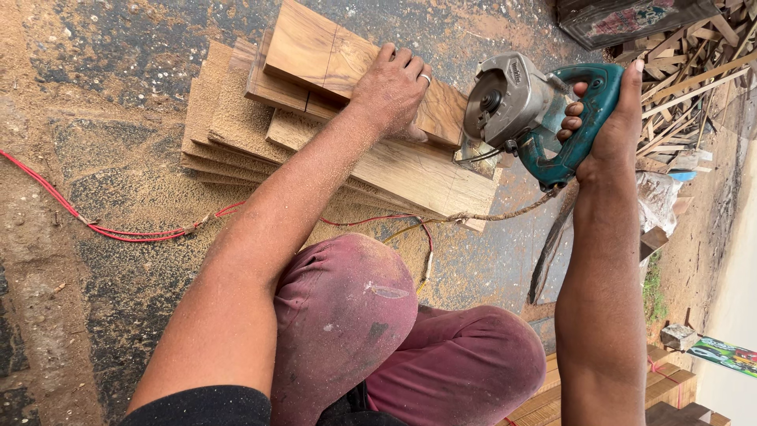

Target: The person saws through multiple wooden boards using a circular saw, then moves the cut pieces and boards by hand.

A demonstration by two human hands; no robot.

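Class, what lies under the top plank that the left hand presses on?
Under the top plank lies a stack of planks dusted with sawdust. The left hand hides part of it; the floor beneath is covered.

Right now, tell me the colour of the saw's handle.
Teal green, on the circular saw gripped by the right hand; head view.

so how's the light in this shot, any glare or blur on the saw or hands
Head view: soft, even daylight with only faint shadows; the right hand gripping the teal circular saw and the left hand pressing the top plank are sharp, the saw's metal housing has a mild sheen, and the far right edge is washed out.
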